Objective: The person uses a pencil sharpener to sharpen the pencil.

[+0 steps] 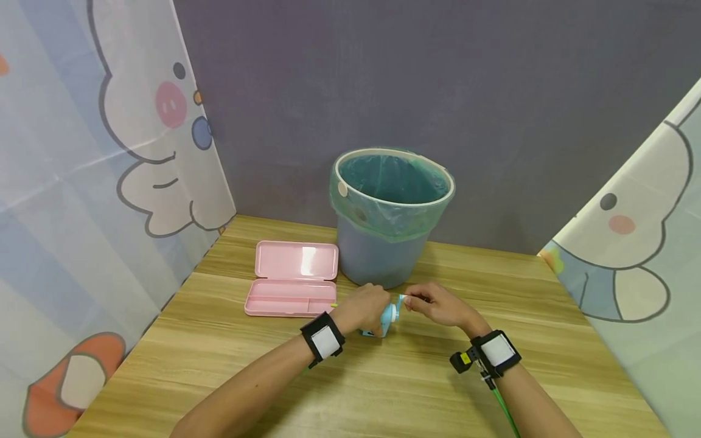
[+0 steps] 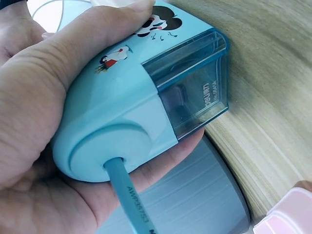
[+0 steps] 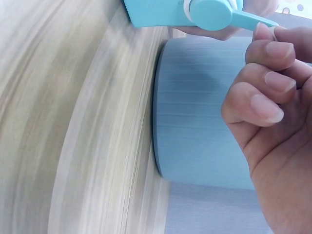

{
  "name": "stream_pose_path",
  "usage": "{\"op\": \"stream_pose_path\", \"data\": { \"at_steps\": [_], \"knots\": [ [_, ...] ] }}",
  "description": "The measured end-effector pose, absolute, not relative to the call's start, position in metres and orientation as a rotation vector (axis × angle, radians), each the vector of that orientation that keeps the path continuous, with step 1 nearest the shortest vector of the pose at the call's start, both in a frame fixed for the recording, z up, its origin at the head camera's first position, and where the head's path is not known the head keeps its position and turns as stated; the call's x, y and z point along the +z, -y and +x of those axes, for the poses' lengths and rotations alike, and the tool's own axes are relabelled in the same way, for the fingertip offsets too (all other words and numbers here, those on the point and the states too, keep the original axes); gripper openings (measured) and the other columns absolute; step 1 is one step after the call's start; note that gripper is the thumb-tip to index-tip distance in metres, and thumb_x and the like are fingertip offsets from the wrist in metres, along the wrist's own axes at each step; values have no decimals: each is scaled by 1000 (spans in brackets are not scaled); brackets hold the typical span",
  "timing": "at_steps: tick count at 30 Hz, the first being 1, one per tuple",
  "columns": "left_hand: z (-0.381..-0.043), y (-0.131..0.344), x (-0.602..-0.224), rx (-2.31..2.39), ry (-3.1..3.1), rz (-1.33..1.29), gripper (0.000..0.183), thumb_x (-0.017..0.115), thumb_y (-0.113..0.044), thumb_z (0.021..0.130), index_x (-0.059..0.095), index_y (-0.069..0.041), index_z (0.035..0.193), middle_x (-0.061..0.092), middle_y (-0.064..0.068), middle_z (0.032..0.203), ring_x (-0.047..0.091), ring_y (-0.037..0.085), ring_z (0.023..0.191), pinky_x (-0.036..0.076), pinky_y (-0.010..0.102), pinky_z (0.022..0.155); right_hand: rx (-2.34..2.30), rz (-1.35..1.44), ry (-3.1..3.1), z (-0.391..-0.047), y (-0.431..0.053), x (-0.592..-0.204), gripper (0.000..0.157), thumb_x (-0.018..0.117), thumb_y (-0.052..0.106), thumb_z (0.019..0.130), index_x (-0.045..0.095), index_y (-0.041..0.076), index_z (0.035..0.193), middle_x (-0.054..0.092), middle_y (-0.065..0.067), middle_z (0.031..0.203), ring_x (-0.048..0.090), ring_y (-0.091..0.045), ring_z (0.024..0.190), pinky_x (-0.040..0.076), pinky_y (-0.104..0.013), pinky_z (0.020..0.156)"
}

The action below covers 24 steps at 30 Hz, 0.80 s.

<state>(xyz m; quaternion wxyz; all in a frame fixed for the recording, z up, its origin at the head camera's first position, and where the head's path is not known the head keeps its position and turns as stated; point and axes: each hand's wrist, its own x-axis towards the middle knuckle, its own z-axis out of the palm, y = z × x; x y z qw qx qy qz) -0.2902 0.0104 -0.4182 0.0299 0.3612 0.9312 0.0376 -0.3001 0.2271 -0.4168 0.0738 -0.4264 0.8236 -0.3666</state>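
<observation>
My left hand (image 1: 362,309) grips a light blue crank pencil sharpener (image 2: 119,105), thumb over its top and fingers beneath. Cartoon figures decorate its body, and a clear shavings drawer (image 2: 195,85) is fitted at one side. From the round hole at the sharpener's end sticks a blue pencil (image 2: 127,197). At the opposite end is the crank (image 3: 251,20), whose handle my right hand (image 1: 440,306) pinches between thumb and forefinger. The other right fingers (image 3: 263,105) are curled loosely. In the head view the left hand hides much of the sharpener.
Just behind the hands stands a blue-grey bin (image 1: 375,255) with a green plastic liner (image 1: 391,219) over its rim. Left of it lies an opened pink pencil case (image 1: 296,283) on the wooden table (image 1: 219,353). A dark grey wall (image 1: 394,73) rises behind.
</observation>
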Motion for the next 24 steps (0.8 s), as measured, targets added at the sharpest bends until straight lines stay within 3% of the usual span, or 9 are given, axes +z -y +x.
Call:
{"op": "stream_pose_path", "data": {
  "at_steps": [15,24],
  "knots": [
    [-290,-9,-420,102,-2880,1131,40,90,-39,63,61,-17,79,54,-8,71,52,8,61,43,21,54,-1127,-1261,-2449,-311,-228,-422,28,44,20,106,60,19,83,37,9,60,30,-3,47,33,-22,47],
    [-290,-9,-421,88,-2895,1135,39,89,-40,63,63,-17,79,55,-7,74,52,8,64,44,21,57,-1157,-1120,-2398,-315,-226,-421,33,44,23,106,61,8,82,38,5,62,29,-3,47,31,-21,46]
  ]
}}
